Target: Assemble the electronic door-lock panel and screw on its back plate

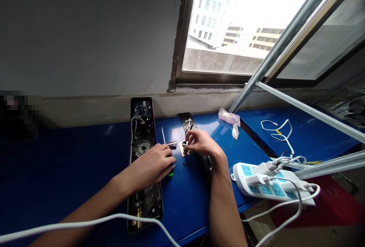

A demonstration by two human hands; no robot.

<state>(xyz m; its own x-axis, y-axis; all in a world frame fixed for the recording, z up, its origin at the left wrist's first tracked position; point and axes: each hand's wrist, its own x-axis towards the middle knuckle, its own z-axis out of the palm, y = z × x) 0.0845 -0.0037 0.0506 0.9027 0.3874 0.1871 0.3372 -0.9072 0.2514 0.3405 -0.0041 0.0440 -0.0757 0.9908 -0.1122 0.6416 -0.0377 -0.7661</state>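
Observation:
My left hand (156,162) is closed over the green-and-black handle of a screwdriver (163,134), whose thin shaft points away toward the wall. Beside it lies a long black lock housing (143,125), open-backed, with a circuit board, white wires and a round metal part inside. My right hand (203,143) pinches a small dark part (184,144) at a small square metal plate (183,151); its exact shape is hidden by the fingers. A dark cylindrical piece (172,145) sits between the hands. Several tiny dark screws (185,164) lie on the blue table.
A black panel (186,119) lies behind my right hand; another dark piece (203,167) is partly under my forearm. A white power strip (265,182) with plugs and cables stands right. A plastic packet (229,117) lies near the metal frame post (251,87). One white cable (114,216) crosses the foreground.

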